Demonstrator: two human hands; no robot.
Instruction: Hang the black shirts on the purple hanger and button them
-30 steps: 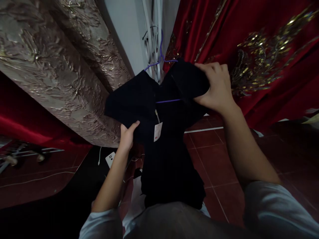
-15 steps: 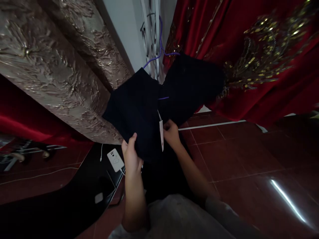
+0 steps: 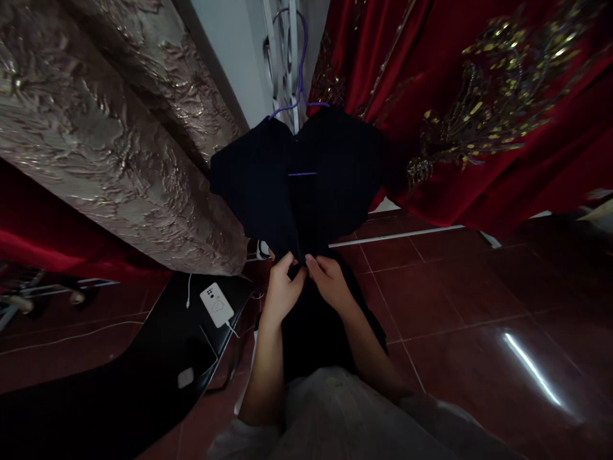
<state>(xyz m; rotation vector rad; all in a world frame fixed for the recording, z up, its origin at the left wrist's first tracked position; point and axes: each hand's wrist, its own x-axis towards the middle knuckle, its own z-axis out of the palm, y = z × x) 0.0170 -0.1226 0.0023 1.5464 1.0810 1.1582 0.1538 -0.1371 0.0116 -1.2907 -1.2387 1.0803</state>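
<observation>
A dark navy garment (image 3: 258, 172) with short sleeves and an open front hangs from a purple hanger (image 3: 301, 96). My left hand (image 3: 285, 284) pinches the left front edge of the garment low down. Close beside it, my right hand (image 3: 328, 278) pinches the other front edge, fingers and thumb pressed together. The two hands nearly touch at the middle of the garment. Whatever small part lies between the fingertips is too dark to make out. The hanger's lower bar shows through the open neck.
The hanger hooks on a white metal rack (image 3: 282, 64). A textured beige curtain (image 3: 143, 140) hangs left, a red sequined cloth (image 3: 445, 128) right. On a black glossy table (image 3: 158, 345) lies a white phone (image 3: 216, 305) with a cable. Dark red tiles (image 3: 454, 306) cover the floor.
My left hand has moved right from the garment's side to its middle, and my right hand has come slightly lower beside it. The garment has straightened; its paper tag no longer shows.
</observation>
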